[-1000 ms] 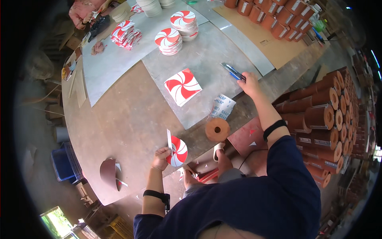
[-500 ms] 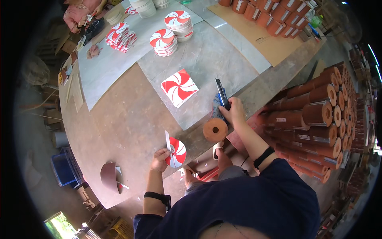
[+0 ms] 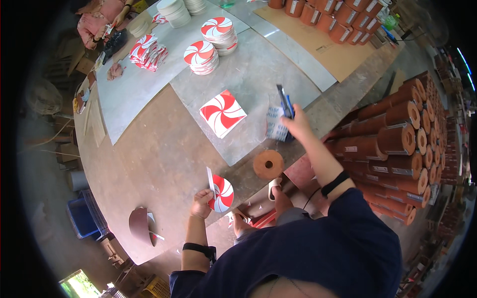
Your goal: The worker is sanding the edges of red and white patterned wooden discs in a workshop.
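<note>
My left hand (image 3: 201, 203) is closed near the table's front edge. It grips a round red-and-white swirl disc (image 3: 223, 192), with a narrow white strip (image 3: 210, 178) standing up along the disc's left side. Out to the right, my right hand (image 3: 298, 122) is closed around a dark utility knife (image 3: 282, 95), its tip pointing away from me. Under and beside the knife lies a printed pale packet (image 3: 275, 124). A brown roll with a centre hole (image 3: 268, 165) stands near my right forearm. Square swirl-printed sheets (image 3: 223, 113) lie stacked ahead of both hands.
Two stacks of round swirl discs (image 3: 201, 53) stand farther back, beside a messier red-and-white pile (image 3: 148, 52). A curled brown sheet (image 3: 140, 226) lies at the left front. Brown cylinders (image 3: 392, 144) are heaped at the right. Another person (image 3: 102, 22) works at the far left.
My right hand has moved away from me and slightly right with the utility knife, exposing more of the packet. My left hand still holds the disc and strip, barely shifted.
</note>
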A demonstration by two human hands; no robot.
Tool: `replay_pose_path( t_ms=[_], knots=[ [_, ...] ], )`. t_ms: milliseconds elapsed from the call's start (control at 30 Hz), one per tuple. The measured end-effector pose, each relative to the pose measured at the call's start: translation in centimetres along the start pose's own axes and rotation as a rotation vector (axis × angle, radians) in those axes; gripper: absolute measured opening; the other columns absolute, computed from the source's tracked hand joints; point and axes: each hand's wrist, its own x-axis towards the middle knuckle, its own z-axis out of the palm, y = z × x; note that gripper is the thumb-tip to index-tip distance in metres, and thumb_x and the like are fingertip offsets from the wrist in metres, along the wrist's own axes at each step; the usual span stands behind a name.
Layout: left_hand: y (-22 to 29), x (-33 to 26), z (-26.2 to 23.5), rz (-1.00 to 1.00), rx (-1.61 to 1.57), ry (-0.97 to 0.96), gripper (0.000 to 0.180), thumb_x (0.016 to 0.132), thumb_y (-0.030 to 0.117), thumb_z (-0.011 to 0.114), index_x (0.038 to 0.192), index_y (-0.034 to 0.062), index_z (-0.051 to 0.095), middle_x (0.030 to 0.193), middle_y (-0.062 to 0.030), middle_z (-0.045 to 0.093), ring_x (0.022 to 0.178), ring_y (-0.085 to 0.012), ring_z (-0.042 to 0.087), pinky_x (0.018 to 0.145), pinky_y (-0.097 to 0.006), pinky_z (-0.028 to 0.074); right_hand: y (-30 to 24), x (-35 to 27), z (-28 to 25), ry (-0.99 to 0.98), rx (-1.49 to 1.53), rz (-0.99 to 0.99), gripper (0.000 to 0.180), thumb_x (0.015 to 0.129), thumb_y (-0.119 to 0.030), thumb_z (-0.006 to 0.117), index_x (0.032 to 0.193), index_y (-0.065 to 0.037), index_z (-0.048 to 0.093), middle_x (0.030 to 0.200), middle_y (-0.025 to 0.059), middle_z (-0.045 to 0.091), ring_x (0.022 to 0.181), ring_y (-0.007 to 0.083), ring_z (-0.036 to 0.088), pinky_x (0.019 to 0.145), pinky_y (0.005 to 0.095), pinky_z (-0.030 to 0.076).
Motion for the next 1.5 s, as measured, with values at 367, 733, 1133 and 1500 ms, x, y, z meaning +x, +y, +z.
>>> replay_pose_path(
  t_ms=[367,733,1133,1500],
  knots=[
    [-0.1,-0.2,0.3,-0.005,-0.003,0.021,0.011,0.074,0.005,0.058,0.082,-0.0021,0.058,0.077,-0.0073,0.061,0.068,-0.0142,0.056,0.065,-0.026,0.046,-2.4,9.7,-1.4,0.223,-0.578,-0.255,0.038,0.066,-0.015,0.060,0.100,-0.003,0.050,0.099,0.0185,0.049,0.096,0.0352,0.048,0.079,0.0403,0.042],
    [0.4,-0.4,0.9,0.002,0.013,0.004,0.011,0.075,0.006,0.058,0.082,-0.0019,0.057,0.076,-0.0063,0.060,0.067,-0.0131,0.056,0.064,-0.025,0.045,-3.1,5.2,0.7,0.040,-0.577,0.075,0.057,0.067,-0.031,0.063,0.114,-0.006,0.044,0.102,0.0161,0.047,0.100,0.0312,0.046,0.079,0.0406,0.041],
    [0.0,0.8,0.1,-0.042,0.005,-0.062,0.006,0.075,0.006,0.058,0.078,0.0012,0.057,0.075,-0.0054,0.059,0.067,-0.0142,0.056,0.064,-0.026,0.046,7.0,-13.4,-6.7,0.242,-0.343,-0.282,0.023,0.067,-0.004,0.053,0.089,-0.002,0.050,0.090,0.0191,0.049,0.084,0.0365,0.047,0.072,0.0422,0.039],
    [0.3,0.4,-0.1,-0.134,0.021,-0.088,0.014,0.075,0.013,0.059,0.080,0.0001,0.055,0.080,-0.0085,0.059,0.073,-0.0184,0.056,0.068,-0.032,0.046,27.1,-35.8,6.5,-0.669,-0.687,0.570,0.028,0.070,-0.031,0.056,0.082,-0.007,0.063,0.078,0.0158,0.060,0.065,0.0274,0.059,0.060,0.0395,0.047]
  ],
)
